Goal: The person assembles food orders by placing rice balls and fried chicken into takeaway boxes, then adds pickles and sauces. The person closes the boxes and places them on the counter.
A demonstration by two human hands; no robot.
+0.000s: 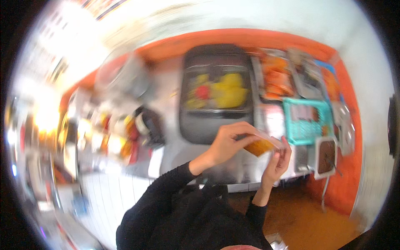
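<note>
Both my hands are raised over the near edge of the counter, with a small orange-brown packet between them. Its upper edge is pale and looks like thin plastic; motion blur hides what is inside. My left hand pinches the packet's pale edge between thumb and fingers. At the other end, my right hand has its fingers closed on the corner, thumb against the near side. Just beyond my left hand lies a large black tray, holding yellow pieces and a red item.
To the right stand a turquoise basket, a tray of orange pieces and a brown-filled container. Several bottles and jars crowd the left, beside a black bag-like item. A grey bucket stands at the back left.
</note>
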